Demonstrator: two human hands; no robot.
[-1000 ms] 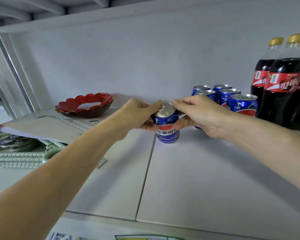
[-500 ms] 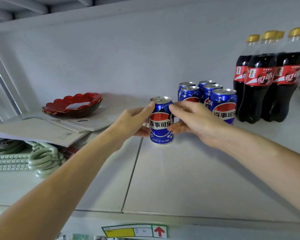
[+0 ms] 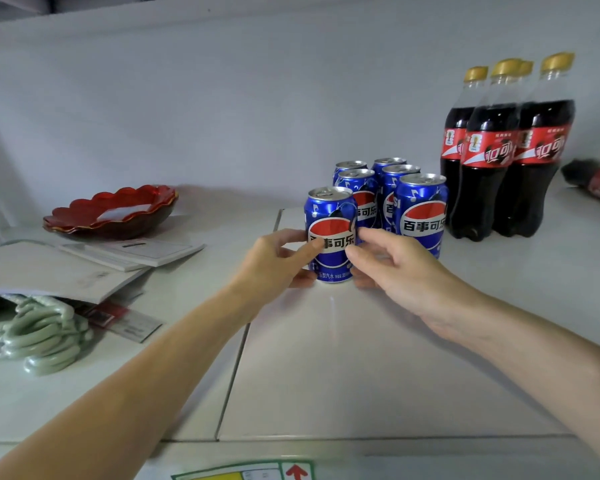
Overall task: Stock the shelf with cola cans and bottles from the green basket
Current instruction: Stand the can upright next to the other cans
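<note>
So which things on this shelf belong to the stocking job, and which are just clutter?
Job: blue cola can held by left hand and right hand; five blue cans; dark cola bottles.
Clutter: red scalloped dish; white papers; pale green hooks.

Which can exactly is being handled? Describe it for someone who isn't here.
On the white shelf, left of the standing cola bottles, is a cluster of blue cans. The can being placed stands front-left of it, alone pinched between the left hand and right hand.
</note>
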